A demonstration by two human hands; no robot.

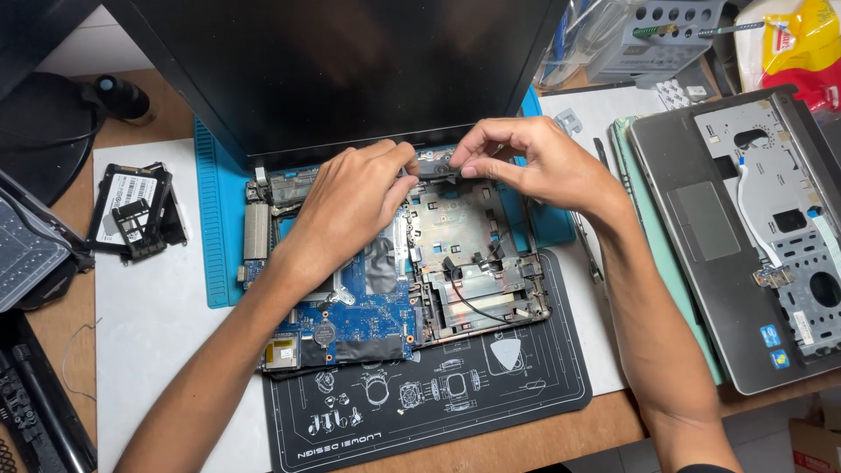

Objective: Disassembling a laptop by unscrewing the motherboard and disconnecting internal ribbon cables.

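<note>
Pinching a small dark part at the hinge edge of an opened laptop base [477, 263], the left hand [350, 206] and right hand [534, 162] meet fingertip to fingertip, fingers narrowed on it (what exactly they grip cannot be told). Beneath the left wrist lies the blue motherboard [363, 320]. The base rests on a black work mat [455, 394] over a blue mat [215, 228], under the dark screen [350, 61]. A removed palmrest [745, 236] lies at right, a drive caddy [136, 210] at left.
</note>
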